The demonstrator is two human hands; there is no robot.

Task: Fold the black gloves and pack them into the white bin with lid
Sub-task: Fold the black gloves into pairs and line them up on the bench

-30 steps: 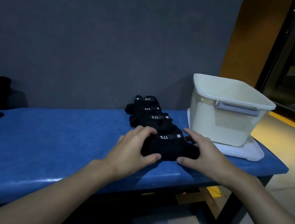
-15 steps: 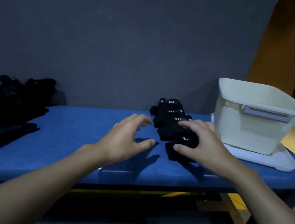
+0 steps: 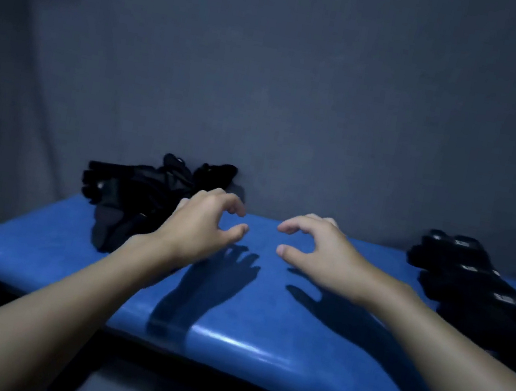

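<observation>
1. Both hands hang over the blue bench [image 3: 229, 320], side by side, and they hold nothing. The left hand [image 3: 199, 230] and the right hand [image 3: 325, 254] have soft, half-curled fingers. There is bare bench between them.
2. The loose gloves [image 3: 140, 199] lie in a black heap at the back of the bench, right up against the gray wall [image 3: 300, 100]. From the hands, the heap is to the left and a little farther back.
3. The left hand is much nearer to it. Its far fingers show in front of the heap's right edge (I cannot tell if they touch it). The right hand is well apart from the heap and would have to cross over the left one to get there.
4. The top glove lies sideways along the bench, with its fingers pointing left, away from both hands. So I think its wrist end is the end nearest the left hand.
5. The folded gloves [image 3: 473, 286] sit in a row at the right end of the bench, just past the right arm. The white bin is not in view.
6. My guess is that the next job is to take a loose glove. The left hand should reach left and back, and pull it to the bare middle spot.
</observation>
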